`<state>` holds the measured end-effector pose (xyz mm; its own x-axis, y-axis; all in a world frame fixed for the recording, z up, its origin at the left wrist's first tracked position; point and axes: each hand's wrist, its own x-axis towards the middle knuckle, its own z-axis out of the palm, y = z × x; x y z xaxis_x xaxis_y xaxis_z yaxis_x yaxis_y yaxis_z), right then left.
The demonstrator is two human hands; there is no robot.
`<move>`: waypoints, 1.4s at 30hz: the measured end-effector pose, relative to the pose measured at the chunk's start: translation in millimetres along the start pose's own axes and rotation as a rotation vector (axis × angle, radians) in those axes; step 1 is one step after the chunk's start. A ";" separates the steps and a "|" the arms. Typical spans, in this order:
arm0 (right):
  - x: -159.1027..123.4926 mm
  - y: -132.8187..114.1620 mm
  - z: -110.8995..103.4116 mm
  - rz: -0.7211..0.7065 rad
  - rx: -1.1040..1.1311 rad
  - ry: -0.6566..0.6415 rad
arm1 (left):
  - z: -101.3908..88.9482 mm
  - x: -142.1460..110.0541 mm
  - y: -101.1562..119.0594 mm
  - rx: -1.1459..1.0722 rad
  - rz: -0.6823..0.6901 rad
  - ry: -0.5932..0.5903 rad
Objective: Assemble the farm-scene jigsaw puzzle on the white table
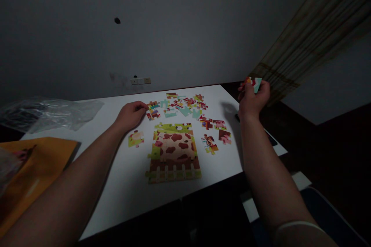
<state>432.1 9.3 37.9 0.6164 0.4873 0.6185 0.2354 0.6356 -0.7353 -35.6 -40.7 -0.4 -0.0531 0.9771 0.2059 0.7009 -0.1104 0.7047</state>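
Observation:
My right hand (255, 94) is raised beyond the table's right side, its fingers closed on a puzzle piece (257, 84) with light green and red on it. My left hand (131, 115) rests on the table, fingers curled together. Its fingertips meet the edge of a loose group of puzzle pieces (153, 111); whether they pinch anything is hidden. Between my forearms lies a joined puzzle section (176, 152) showing a brown-spotted cow behind a white fence. One yellow-green piece (136, 139) sits left of it, and a piece with a figure (210, 144) lies to its right.
Several loose pieces (185, 111) are spread at the back of the white table (124, 185). Clear plastic wrapping (58, 114) and an orange-yellow envelope (55, 154) lie at the left. A dark flat object (272, 140) is by the right edge. Behind stands a wall with sockets (140, 81).

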 end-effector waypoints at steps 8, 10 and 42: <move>1.5 6.0 -0.6 0.021 -0.021 0.012 | 0.1 -0.1 0.7 -0.018 -0.011 -0.010; 2.5 8.8 -1.4 0.011 -0.013 -0.003 | -0.3 -0.6 2.2 -0.012 -0.016 -0.011; -41.3 -3.1 7.9 -0.060 -0.730 -1.262 | -0.1 -1.0 4.2 -0.002 -0.022 0.007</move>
<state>400.0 -8.0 16.8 -0.3729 0.9068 0.1966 0.7948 0.4215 -0.4365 -32.6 -42.2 2.4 -0.0730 0.9781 0.1949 0.6983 -0.0894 0.7102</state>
